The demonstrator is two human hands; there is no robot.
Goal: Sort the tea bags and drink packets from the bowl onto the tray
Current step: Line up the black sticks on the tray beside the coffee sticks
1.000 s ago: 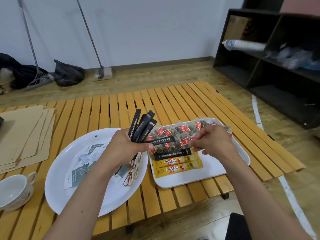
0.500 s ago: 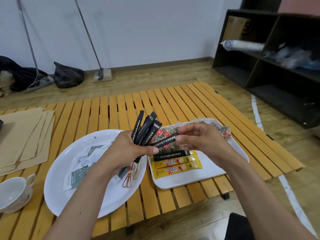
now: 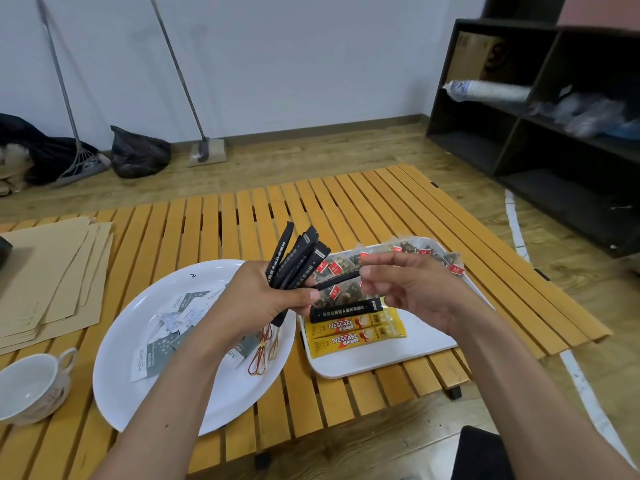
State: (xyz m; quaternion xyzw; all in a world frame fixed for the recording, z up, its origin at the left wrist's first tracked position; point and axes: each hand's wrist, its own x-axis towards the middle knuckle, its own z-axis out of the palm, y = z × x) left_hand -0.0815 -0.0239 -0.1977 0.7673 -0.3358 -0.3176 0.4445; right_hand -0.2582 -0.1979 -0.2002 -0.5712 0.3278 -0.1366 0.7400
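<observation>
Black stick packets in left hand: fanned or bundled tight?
Fanned. The left hand grips the black stick packets at their lower ends; their tops splay apart above the bowl. The right hand pinches one.

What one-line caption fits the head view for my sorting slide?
Left hand holds a fan of black stick packets while the right hand pulls one out above the tray.

Black stick packets with pale lettering; yellow Nescafé sachets lettered in white on red; white rectangular tray; white round bowl; orange-yellow slatted wooden table.
</observation>
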